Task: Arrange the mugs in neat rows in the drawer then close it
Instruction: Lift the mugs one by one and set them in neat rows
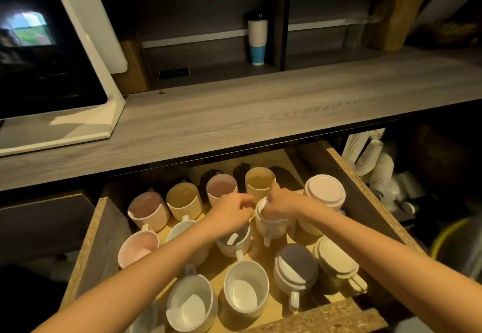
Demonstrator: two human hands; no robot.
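In the open drawer (pixel 365 197), the left hand (pixel 229 215) grips the rim of a white mug (pixel 234 241). Just right of that mug, the right hand (pixel 279 202) clasps the rim of another white mug (pixel 271 224).

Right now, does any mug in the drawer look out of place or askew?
Yes. The front mugs sit unevenly, handles pointing different ways. On the right, several mugs stand upside down while the back row is upright. Nothing looks spilled or broken.

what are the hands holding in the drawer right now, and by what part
Right hand grips the rim of a white ribbed ceramic mug. Left hand is closed over the rim of another white mug; its exact hold cannot be told.
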